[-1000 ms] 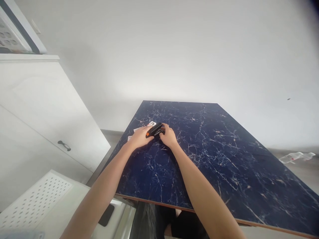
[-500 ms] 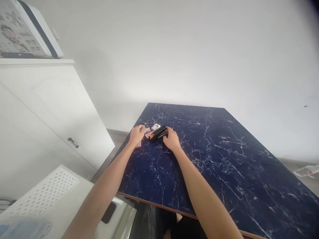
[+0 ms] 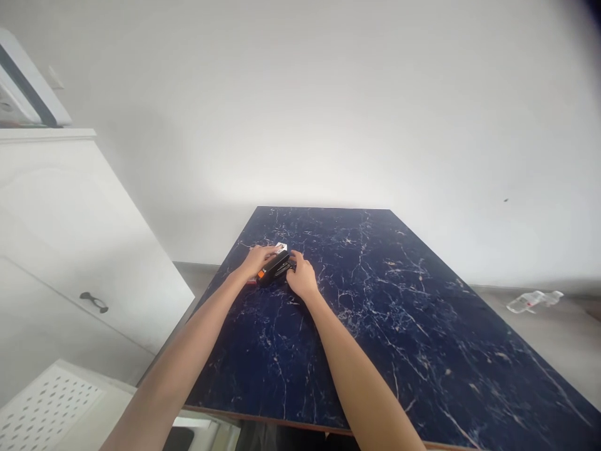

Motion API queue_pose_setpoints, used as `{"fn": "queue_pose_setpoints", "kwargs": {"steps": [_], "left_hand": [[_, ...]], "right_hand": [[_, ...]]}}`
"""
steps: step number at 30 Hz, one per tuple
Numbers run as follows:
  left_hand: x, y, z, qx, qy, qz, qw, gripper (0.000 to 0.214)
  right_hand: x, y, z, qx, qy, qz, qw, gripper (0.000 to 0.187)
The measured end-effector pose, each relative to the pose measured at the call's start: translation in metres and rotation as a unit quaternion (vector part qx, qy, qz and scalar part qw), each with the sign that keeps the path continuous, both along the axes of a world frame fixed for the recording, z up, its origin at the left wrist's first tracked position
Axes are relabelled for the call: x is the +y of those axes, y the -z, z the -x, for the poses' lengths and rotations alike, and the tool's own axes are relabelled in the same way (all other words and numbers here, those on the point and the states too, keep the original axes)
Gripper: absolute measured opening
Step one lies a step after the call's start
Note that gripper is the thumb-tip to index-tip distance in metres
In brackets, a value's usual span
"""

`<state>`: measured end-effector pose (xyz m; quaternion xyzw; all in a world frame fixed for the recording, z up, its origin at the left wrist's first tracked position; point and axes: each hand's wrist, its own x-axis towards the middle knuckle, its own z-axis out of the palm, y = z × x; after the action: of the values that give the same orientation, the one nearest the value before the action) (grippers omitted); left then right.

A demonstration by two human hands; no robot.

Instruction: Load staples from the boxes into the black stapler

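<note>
A black stapler (image 3: 273, 268) with an orange end lies slantwise on the dark blue marbled table (image 3: 357, 326). My right hand (image 3: 302, 275) is closed around its right-hand end, thumb on the near side and fingers on the far side. My left hand (image 3: 256, 259) lies beyond the stapler's orange end, its fingers stretched toward a small white box (image 3: 282, 247) and their tips at it. Part of a small red-and-white box (image 3: 252, 282) shows under the left wrist; the left hand hides the other small boxes.
A white cabinet (image 3: 56, 232) with a dark handle (image 3: 94, 302) stands at the left. Near me at the lower left is a pale unit with a perforated panel (image 3: 47, 407). A clear plastic bottle (image 3: 526, 302) lies on the floor at the right. Behind the table rises a white wall (image 3: 319, 113).
My left hand has moved toward the far side of the stapler, over the small boxes. My right hand stays on the stapler. The camera view has shifted to the right.
</note>
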<state>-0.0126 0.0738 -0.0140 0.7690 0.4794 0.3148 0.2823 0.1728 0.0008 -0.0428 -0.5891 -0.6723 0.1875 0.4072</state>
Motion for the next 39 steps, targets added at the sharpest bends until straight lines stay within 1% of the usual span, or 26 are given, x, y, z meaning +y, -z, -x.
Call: {"fn": "queue_pose_setpoints", "kwargs": {"steps": [4, 7, 12, 15, 17, 18, 20, 22, 24, 26, 28, 31, 34, 36, 37, 39], "left_hand": [[0.0, 0.0, 0.0, 0.007, 0.031, -0.023, 0.999, 0.042], [-0.004, 0.001, 0.002, 0.008, 0.038, -0.026, 0.999, 0.044], [-0.018, 0.004, 0.003, 0.049, 0.065, -0.055, 0.995, 0.046], [-0.034, 0.004, -0.003, 0.085, 0.072, -0.07, 0.991, 0.044], [-0.048, 0.004, -0.01, 0.112, 0.076, -0.085, 0.987, 0.044], [-0.055, 0.004, -0.015, 0.123, 0.078, -0.091, 0.985, 0.044], [-0.068, 0.003, -0.023, 0.132, 0.081, -0.098, 0.983, 0.044], [-0.077, 0.002, -0.031, 0.131, 0.087, -0.096, 0.983, 0.044], [-0.085, 0.002, -0.037, 0.133, 0.09, -0.086, 0.983, 0.046], [-0.091, 0.002, -0.043, 0.137, 0.09, -0.07, 0.984, 0.048], [-0.099, 0.001, -0.052, 0.13, 0.096, -0.056, 0.985, 0.047], [-0.114, -0.001, -0.072, 0.1, 0.137, -0.03, 0.985, 0.05], [-0.125, -0.004, -0.088, 0.05, 0.156, 0.018, 0.986, 0.05], [-0.126, -0.007, -0.09, 0.028, 0.148, 0.028, 0.988, 0.045], [-0.125, -0.009, -0.088, 0.031, 0.148, 0.023, 0.988, 0.044], [-0.121, -0.012, -0.08, 0.069, 0.171, 0.011, 0.983, 0.042]], "right_hand": [[0.001, -0.003, -0.001, -0.046, -0.035, -0.001, 0.998, 0.069], [0.001, -0.006, -0.005, -0.051, -0.067, 0.002, 0.996, 0.064], [-0.01, -0.014, -0.011, -0.049, -0.111, -0.006, 0.993, 0.042], [-0.025, -0.017, -0.019, -0.057, -0.143, -0.022, 0.988, 0.025], [-0.037, -0.016, -0.031, -0.067, -0.149, -0.011, 0.986, 0.011], [-0.043, -0.015, -0.041, -0.073, -0.145, 0.0, 0.987, 0.008], [-0.053, -0.014, -0.067, -0.08, -0.137, 0.015, 0.987, 0.013], [-0.059, -0.013, -0.1, -0.077, -0.133, 0.022, 0.988, 0.015], [-0.062, -0.013, -0.136, -0.06, -0.12, 0.036, 0.99, 0.014], [-0.062, -0.014, -0.169, -0.025, -0.079, 0.066, 0.994, 0.009], [-0.062, -0.015, -0.192, -0.003, -0.025, 0.081, 0.996, 0.007], [-0.06, -0.015, -0.205, -0.021, 0.021, 0.077, 0.997, 0.007], [-0.059, -0.017, -0.202, -0.065, 0.028, 0.066, 0.995, 0.008], [-0.059, -0.019, -0.198, -0.084, 0.026, 0.064, 0.994, 0.01], [-0.059, -0.02, -0.196, -0.089, 0.022, 0.064, 0.994, 0.012], [-0.061, -0.022, -0.193, -0.089, 0.003, 0.068, 0.994, 0.015]]}}
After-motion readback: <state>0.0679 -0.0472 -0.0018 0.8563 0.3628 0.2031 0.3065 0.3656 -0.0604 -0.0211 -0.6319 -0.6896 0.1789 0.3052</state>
